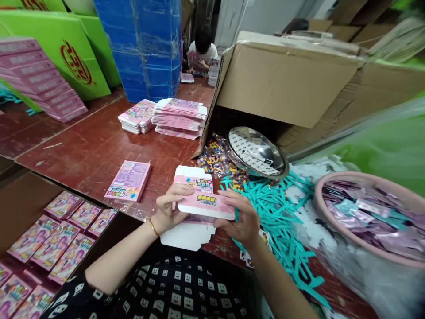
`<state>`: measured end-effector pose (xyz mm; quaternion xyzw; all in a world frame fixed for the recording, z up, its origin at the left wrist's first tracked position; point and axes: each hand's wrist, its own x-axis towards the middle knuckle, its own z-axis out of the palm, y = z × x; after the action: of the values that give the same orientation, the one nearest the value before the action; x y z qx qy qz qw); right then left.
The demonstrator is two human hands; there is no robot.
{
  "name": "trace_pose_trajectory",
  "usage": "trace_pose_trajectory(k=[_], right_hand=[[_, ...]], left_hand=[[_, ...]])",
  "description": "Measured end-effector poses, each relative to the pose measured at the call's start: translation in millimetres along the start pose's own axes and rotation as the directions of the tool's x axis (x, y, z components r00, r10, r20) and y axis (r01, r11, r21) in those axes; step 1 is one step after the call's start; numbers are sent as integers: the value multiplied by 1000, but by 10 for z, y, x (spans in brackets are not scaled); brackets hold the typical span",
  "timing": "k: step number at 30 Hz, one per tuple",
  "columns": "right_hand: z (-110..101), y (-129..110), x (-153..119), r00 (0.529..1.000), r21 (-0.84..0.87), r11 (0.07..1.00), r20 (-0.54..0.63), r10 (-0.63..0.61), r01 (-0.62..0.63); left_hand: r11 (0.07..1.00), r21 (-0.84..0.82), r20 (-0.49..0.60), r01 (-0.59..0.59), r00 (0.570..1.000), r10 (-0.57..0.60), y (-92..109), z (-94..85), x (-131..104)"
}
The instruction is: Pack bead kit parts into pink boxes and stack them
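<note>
A pink printed carton [206,204] with white flaps spread at its far and near ends is between my two hands. My left hand [174,203] grips its left side, fingers on top and thumb beneath. My right hand [239,217] pinches the right end, fingers over the upper edge and thumb below. A closed pink box [129,180] lies on the table to the left of my left hand. Turquoise plastic pieces [275,212] are heaped just to the right of my right hand.
Stacks of flat pink cartons [179,116] lie farther back on the red table [76,146]. A steel bowl [257,151] and bagged coloured beads sit by a large cardboard box [285,79]. On the right is a pink basin [372,217] of sachets; packed boxes [53,239] fill a lower-left carton.
</note>
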<state>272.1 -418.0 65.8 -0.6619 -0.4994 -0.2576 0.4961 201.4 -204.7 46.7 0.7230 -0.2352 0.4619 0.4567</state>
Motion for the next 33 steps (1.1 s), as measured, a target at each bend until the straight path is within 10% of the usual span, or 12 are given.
trace_pose_trajectory(k=[4,13,27,33], right_hand=[[-104,-74,164,957,-35,998,282,62,-55],[-197,-46,275,859,7,998,508,56,-69],[-163,101,37,930,233,958,359,76,-168],[-133,10,-56,924,54,989,368,106,-135]], left_hand=[[989,144,198,17,979,-46,87,-84,129],[985,170,190,-25,982,-8,50,-86,66],[943,321,146,86,980,-139,-105,-18,-507],[932,310,152,190,957,-246,-155,52,-623]])
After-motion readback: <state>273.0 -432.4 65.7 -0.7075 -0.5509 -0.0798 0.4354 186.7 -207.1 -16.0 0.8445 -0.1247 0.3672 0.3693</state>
